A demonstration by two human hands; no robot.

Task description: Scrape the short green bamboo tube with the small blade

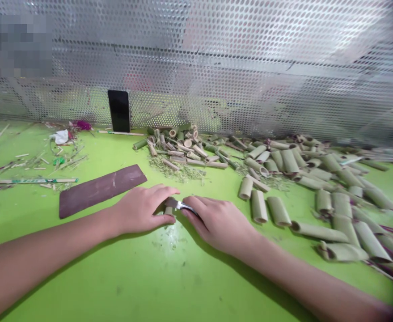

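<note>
My left hand [149,208] grips a short bamboo tube [168,210] between thumb and fingers, low over the green table. My right hand [216,219] is closed round the handle of a small knife [179,205], whose metal blade points left and meets the top of the tube. Most of the tube is hidden by my left fingers and the blade. Fine pale shavings [172,239] lie on the table just below the tube. Beside my left wrist is a brown sandpaper strip [102,190].
Many cut bamboo tubes [290,161] cover the right side. Thinner bamboo pieces [186,147] are heaped at the back middle. A black phone [119,111] leans on the perforated metal screen [216,80]. At left are a white crumpled scrap [61,137] and a printed stick [38,181].
</note>
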